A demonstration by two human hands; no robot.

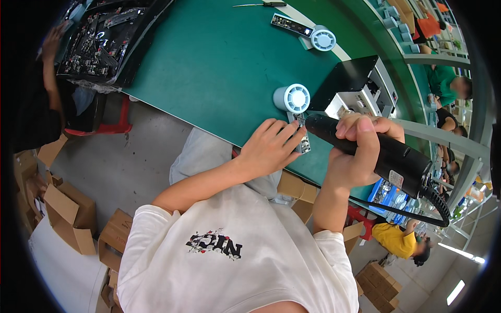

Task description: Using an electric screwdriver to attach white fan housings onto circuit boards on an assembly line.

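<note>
My left hand (pixel 266 146) reaches in from the left, its fingertips on a narrow strip (pixel 305 142) with electronic parts, steadying it at the table's near edge. A light blue round housing with a fan-like grille (pixel 296 98) sits at the strip's far end. My right hand (pixel 365 146) is wrapped round a black electric screwdriver (pixel 399 159), which has a coiled cord. The screwdriver's nose points left at the strip, close to my left fingertips. Its tip is too small to tell whether it touches a screw.
Beyond the screwdriver stands a black and white boxy device (pixel 360 88). A second blue housing with a strip (pixel 323 39) and a hand screwdriver (pixel 261 4) lie farther back. At far left a black tray (pixel 128 68) holds many boards beside another person's arm (pixel 49 68). Cardboard boxes (pixel 70 214) stand on the floor.
</note>
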